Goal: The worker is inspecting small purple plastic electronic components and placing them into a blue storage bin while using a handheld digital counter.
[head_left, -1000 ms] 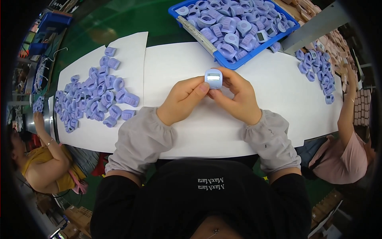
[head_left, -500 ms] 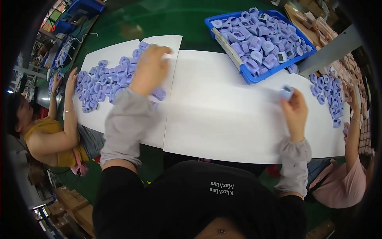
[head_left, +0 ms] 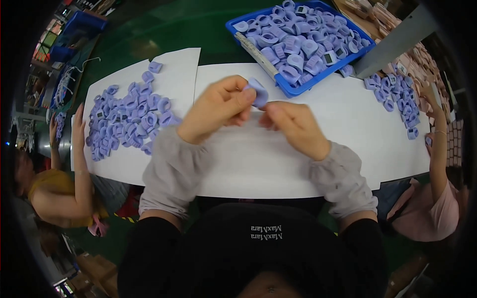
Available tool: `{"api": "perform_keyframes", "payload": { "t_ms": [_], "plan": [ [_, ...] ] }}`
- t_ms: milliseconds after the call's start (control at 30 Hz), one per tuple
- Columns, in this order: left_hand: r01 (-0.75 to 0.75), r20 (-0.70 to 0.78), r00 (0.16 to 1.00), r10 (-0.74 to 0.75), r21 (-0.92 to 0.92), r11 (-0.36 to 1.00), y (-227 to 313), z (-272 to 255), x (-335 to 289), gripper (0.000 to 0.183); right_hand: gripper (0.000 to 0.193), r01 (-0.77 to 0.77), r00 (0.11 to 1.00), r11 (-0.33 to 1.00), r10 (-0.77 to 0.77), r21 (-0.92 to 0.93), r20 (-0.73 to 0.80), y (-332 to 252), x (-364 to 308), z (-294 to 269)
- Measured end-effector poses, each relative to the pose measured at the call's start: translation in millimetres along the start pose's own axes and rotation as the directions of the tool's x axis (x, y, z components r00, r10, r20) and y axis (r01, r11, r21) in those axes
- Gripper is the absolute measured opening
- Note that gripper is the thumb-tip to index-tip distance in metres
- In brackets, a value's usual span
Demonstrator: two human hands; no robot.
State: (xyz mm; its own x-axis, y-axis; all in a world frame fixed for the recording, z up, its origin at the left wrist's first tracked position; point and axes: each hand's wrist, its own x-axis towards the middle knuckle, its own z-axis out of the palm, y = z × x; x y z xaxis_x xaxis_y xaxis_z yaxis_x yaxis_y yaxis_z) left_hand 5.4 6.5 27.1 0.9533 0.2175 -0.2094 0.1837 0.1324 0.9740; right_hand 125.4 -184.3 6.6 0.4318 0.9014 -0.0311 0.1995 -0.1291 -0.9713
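Note:
In front of my chest, over the white sheets, my two hands meet. My left hand (head_left: 224, 105) pinches a light-purple ring-shaped plastic piece (head_left: 259, 93) between thumb and fingers, holding it up off the table. Curled fingers of my right hand (head_left: 294, 126) reach the lower edge of that piece; whether they grip it or something else is hidden. Left of my left hand lies a loose pile of similar purple pieces (head_left: 130, 116), some with small display windows. Beyond my right hand stands a blue basket (head_left: 312, 89) heaped with more of them.
White sheets (head_left: 238, 174) cover the table. A grey post (head_left: 392, 42) rises beside the basket. Another purple pile (head_left: 397, 97) lies at right, near stacked pinkish pieces (head_left: 432, 67). People sit on both sides, an arm (head_left: 82, 144) at left and another (head_left: 438, 149) at right.
My left hand has left the pile and moved right, with a purple piece in it. My right hand has swung left to meet it. The view has shifted slightly.

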Motion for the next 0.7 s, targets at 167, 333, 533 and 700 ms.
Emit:
{"api": "perform_keyframes", "payload": {
  "t_ms": [167,333,533,700],
  "plan": [
    [-0.077,0.08,0.991,0.104,-0.287,0.955,-29,28,12,0.016,0.037,0.236,0.972,0.972,-0.236,0.004,-0.002,20,5,11],
    [-0.567,0.078,0.824,0.562,0.131,0.813,-53,35,20,0.012,0.04,0.326,0.938,0.944,-0.318,0.042,-0.137,29,4,8],
    [-0.384,0.007,0.922,0.386,-0.089,0.919,-57,41,13,0.025,0.036,0.317,0.947,0.919,-0.293,0.234,-0.132,27,3,1],
    [-0.486,0.019,0.873,0.487,-0.024,0.873,-54,42,15,0.04,0.031,0.309,0.945,0.91,-0.26,0.278,-0.2,31,0,1]
  ]
}}
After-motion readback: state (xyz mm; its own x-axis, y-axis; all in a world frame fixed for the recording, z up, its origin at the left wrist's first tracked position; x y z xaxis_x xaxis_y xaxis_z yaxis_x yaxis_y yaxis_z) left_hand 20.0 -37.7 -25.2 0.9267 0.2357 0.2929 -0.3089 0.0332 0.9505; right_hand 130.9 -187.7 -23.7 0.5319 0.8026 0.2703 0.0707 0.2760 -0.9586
